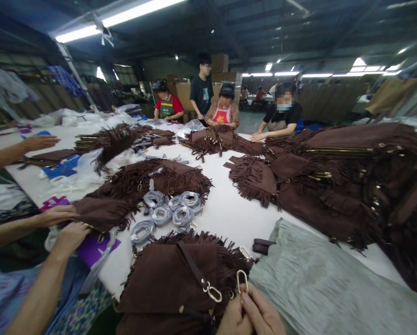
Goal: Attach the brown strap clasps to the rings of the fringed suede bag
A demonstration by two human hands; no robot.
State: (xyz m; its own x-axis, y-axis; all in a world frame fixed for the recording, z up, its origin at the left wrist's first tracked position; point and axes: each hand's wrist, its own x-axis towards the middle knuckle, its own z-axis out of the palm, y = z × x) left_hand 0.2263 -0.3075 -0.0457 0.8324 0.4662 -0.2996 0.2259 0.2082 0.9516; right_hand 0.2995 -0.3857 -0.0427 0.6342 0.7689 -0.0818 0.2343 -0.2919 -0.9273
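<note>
At the lower middle of the head view, my left hand (pixel 234 320) and my right hand (pixel 263 311) meet with their fingertips pinched together. Between them a gold snap hook (pixel 242 278) stands up, its long oval loop showing above the fingers; its lower end is hidden. Just left of my hands lies a dark brown fringed bag (pixel 169 274). Across its front rests a brown strap (pixel 190 263) that ends in another gold hook (pixel 213 293). A short folded brown strap (pixel 263 245) is on the table past my right hand.
Coiled, wrapped straps (pixel 161 215) lie beyond the bag. Stacks of brown fringed bags (pixel 340 195) fill the right side, near a grey-green plastic sheet (pixel 334 279). A co-worker's hands (pixel 67 228) handle a brown piece at left. Several people work across the white table (pixel 218 204).
</note>
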